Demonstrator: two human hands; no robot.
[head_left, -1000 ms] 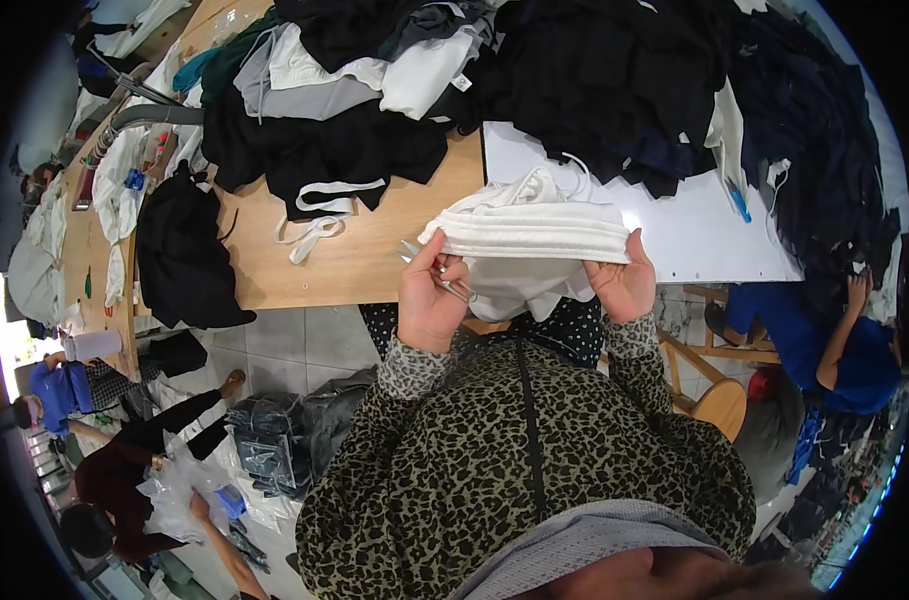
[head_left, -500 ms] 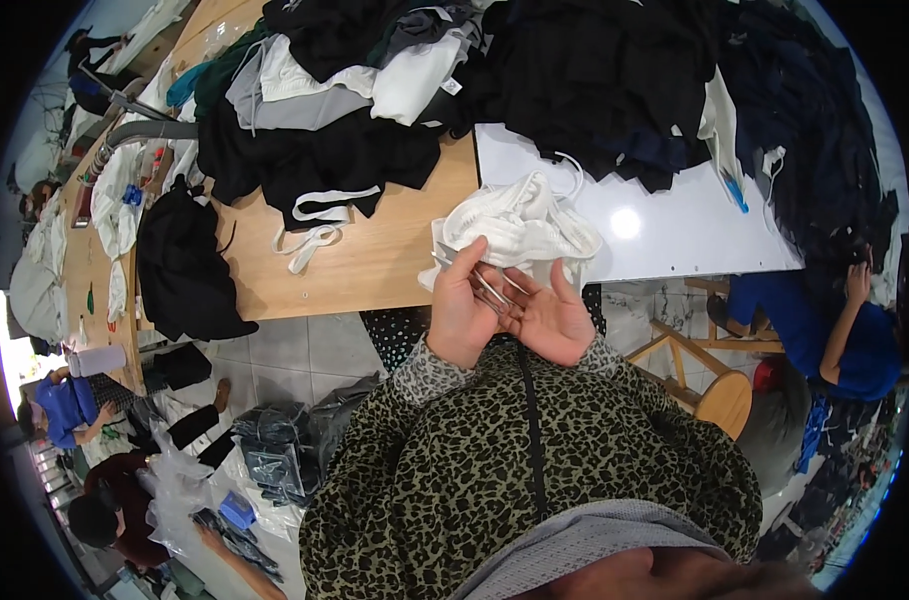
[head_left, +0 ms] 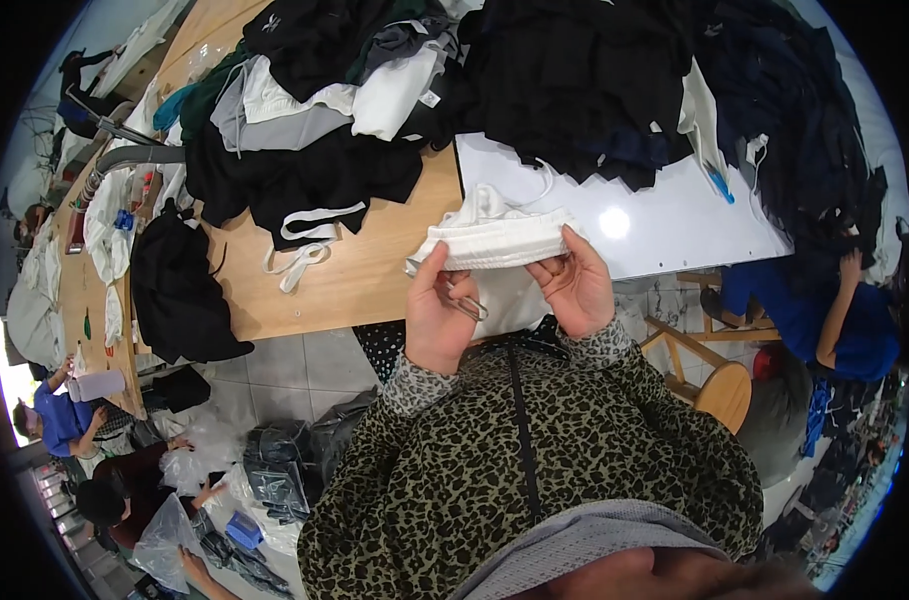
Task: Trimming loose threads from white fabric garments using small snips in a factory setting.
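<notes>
A white garment (head_left: 499,244) with a gathered elastic waistband is stretched between my hands at the table's near edge, part of it hanging below the band. My left hand (head_left: 440,318) pinches the left end of the waistband with the thumb on top. Small metal scissors (head_left: 471,308) also sit in that hand, their handle loop showing by the curled fingers and the blades hidden. At the band's right end, my right hand (head_left: 580,290) grips the fabric between thumb and fingers. A white drawstring (head_left: 547,180) curves behind the garment.
Black garments (head_left: 574,90) heap across the far side of the table (head_left: 354,280), with white and grey pieces (head_left: 299,125) at left. A white board (head_left: 674,225) lies at right. A wooden stool (head_left: 724,395) stands below right. Co-workers sit on both sides, one handling clear plastic bags (head_left: 164,540).
My hands have moved apart and turned from open palms to gripping the white garment. Its waistband is lifted and spread flat between them. The scissors have stayed in my left hand.
</notes>
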